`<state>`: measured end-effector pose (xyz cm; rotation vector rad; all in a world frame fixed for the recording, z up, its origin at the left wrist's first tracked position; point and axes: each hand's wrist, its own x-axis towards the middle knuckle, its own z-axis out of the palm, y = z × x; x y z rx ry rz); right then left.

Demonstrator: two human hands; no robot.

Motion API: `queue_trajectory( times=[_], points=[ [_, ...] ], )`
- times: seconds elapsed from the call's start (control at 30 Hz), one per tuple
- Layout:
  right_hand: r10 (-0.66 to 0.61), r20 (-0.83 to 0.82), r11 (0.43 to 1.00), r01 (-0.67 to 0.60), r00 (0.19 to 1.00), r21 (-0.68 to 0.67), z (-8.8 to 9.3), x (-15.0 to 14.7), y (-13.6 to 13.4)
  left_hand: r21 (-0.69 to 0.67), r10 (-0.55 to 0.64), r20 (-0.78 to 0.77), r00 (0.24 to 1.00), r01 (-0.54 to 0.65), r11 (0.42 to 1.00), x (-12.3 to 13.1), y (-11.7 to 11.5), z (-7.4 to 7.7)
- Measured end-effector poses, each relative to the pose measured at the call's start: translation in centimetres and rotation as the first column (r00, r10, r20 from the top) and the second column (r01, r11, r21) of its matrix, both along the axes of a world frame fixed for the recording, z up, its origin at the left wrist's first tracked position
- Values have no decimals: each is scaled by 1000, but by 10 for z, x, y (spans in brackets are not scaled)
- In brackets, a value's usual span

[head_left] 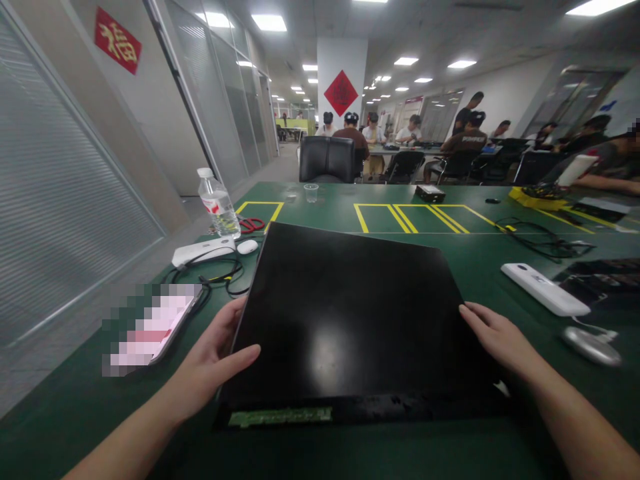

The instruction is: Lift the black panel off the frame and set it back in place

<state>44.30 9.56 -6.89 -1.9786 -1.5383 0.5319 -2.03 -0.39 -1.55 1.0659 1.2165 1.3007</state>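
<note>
A black LCD screen panel takes up the middle of the view, tilted above the green table. Along its near edge runs a dark strip with a narrow green circuit board. My left hand grips the panel's left side, thumb lying over the front and fingers partly hidden behind the edge. On the opposite side, my right hand is closed on the right edge, its fingertips at the rim and the rest of the grip hidden.
To the left are a phone, black cables, a white power bank, a water bottle and red-handled scissors. At right lie another white power bank and a silver mouse-shaped device. A plastic cup stands farther back. Several people sit beyond.
</note>
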Motion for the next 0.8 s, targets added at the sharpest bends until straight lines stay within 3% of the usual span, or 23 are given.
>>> queue_trajectory(
  times=[0.13, 0.23, 0.37, 0.47, 0.63, 0.7, 0.8],
  points=[
    [-110, -211, 991, 123, 971, 52, 8, -10, -1, 24, 85, -19, 996, -85, 996, 3, -2, 1],
    [-127, -448, 982, 176, 885, 69, 18, -13, -7, -21, 128, 10, 992, -128, 992, 1, -1, 3],
    [-52, -658, 998, 68, 751, -1, 27, -4, -19, -69, 188, 87, 978, -182, 981, -5, 2, 5],
    [-25, -687, 997, 66, 726, 33, 28, 0, -27, -99, 190, 116, 975, -179, 979, -9, 5, 4],
    [-21, -590, 1000, 31, 807, 6, 31, -7, -36, -99, 142, 139, 980, -129, 987, -13, 9, -3],
    [-64, -665, 996, 85, 744, -1, 37, -10, -37, -79, 113, 93, 989, -106, 991, -15, 10, -8],
    [-139, -816, 981, 191, 562, -35, 47, -13, -37, -128, 59, 51, 997, -52, 990, -15, 11, -16]
  ],
)
